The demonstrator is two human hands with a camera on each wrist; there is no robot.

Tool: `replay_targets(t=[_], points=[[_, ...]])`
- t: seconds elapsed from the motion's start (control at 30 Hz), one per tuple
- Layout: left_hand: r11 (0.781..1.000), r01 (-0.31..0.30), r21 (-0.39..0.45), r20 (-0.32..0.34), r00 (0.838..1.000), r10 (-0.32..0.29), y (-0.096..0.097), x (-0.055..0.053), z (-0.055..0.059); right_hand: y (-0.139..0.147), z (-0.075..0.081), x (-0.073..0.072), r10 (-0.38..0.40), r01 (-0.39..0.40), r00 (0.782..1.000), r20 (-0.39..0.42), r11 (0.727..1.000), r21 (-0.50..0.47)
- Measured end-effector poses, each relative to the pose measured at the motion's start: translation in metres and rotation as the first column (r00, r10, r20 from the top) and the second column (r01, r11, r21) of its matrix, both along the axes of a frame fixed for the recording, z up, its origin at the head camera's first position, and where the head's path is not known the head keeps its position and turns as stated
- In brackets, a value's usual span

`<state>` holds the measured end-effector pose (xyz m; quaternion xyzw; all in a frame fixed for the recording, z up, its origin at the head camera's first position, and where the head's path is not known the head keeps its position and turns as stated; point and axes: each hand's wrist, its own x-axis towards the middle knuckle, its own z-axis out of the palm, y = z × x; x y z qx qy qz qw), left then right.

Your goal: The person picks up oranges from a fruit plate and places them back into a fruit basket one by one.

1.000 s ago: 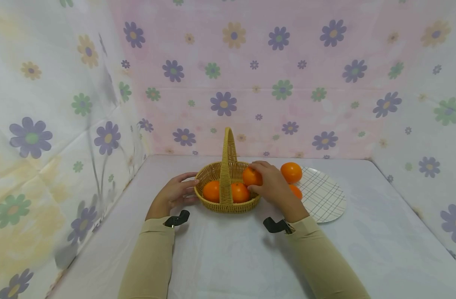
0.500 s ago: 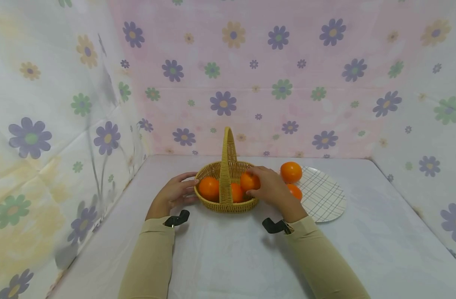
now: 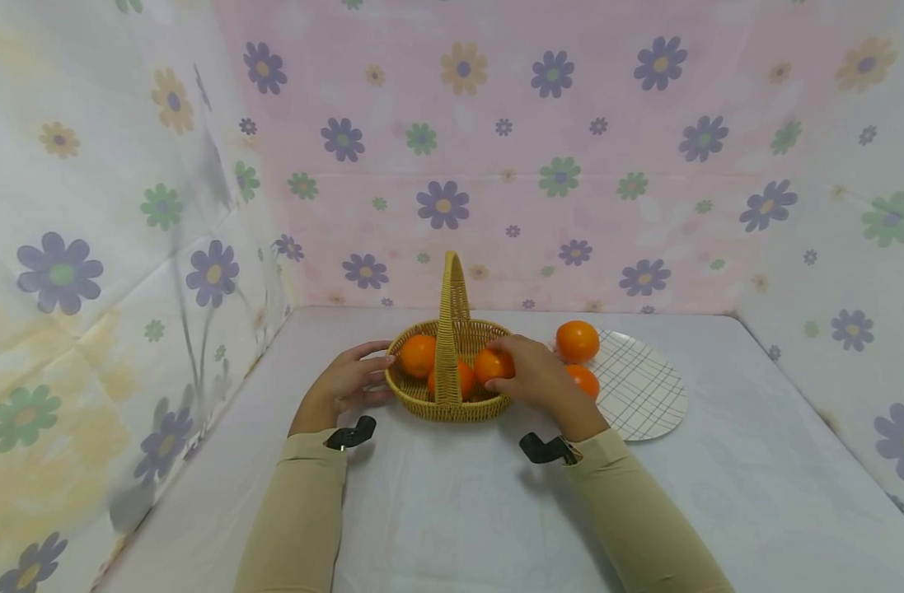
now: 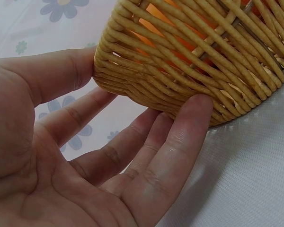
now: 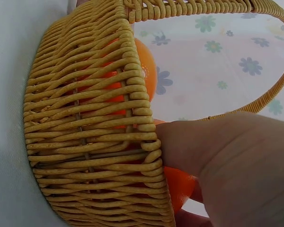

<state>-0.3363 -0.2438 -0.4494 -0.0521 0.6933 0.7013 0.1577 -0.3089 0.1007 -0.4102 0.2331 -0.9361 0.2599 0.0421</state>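
A yellow wicker basket [image 3: 452,410] with a tall arched handle [image 3: 446,329] stands at the middle of the table. Inside lie an orange [image 3: 418,357] at the left and another orange [image 3: 462,380] partly behind the handle. My right hand [image 3: 536,375] reaches over the right rim and holds a third orange [image 3: 490,366] low in the basket, against the second. In the right wrist view, the thumb [image 5: 184,142] is over the rim beside that orange. My left hand [image 3: 348,383] touches the basket's left end with spread, fairly straight fingers [image 4: 180,137].
Right of the basket lies a white plate [image 3: 640,387] with a dark grid pattern. Two oranges, one behind [image 3: 578,341] and one nearer [image 3: 585,380], are at its left side, the nearer partly hidden by my right hand. Flowered cloth walls [image 3: 496,247] enclose the table.
My right hand has moved slightly left and down, lowering its orange into the basket. The orange beside it has shifted left behind the handle, and the left one has moved backward. My left hand stays put.
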Motion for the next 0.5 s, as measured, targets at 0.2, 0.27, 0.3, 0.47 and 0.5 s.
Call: replay_targets(t=[0.2, 0.27, 0.3, 0.47, 0.5], points=[[1.0, -0.002, -0.006, -0.005, 1.0, 0.002, 0.0001, -0.0001, -0.0002, 0.0, -0.001, -0.0001, 0.005, -0.005, 1.0, -0.002, 1.0, 0.005], [1.0, -0.001, -0.004, -0.006, 1.0, 0.001, 0.0001, 0.0, -0.0001, -0.0002, -0.0013, 0.0, 0.004, -0.004, 1.0, 0.001, 1.0, 0.006], [1.0, 0.0, -0.003, -0.007, 1.0, 0.0, 0.0, 0.0, 0.0, -0.0002, -0.0014, 0.0001, 0.003, -0.003, 1.0, 0.002, 1.0, 0.008], [1.0, 0.001, 0.002, -0.005, 1.0, -0.001, 0.0, -0.0001, 0.0009, -0.0006, -0.0006, 0.0008, -0.004, 0.004, 1.0, 0.009, 1.0, 0.014], [1.0, 0.0, 0.002, -0.003, 1.0, 0.0, 0.0, -0.0001, 0.001, -0.0006, -0.0005, 0.0011, -0.006, 0.005, 1.0, 0.012, 1.0, 0.016]])
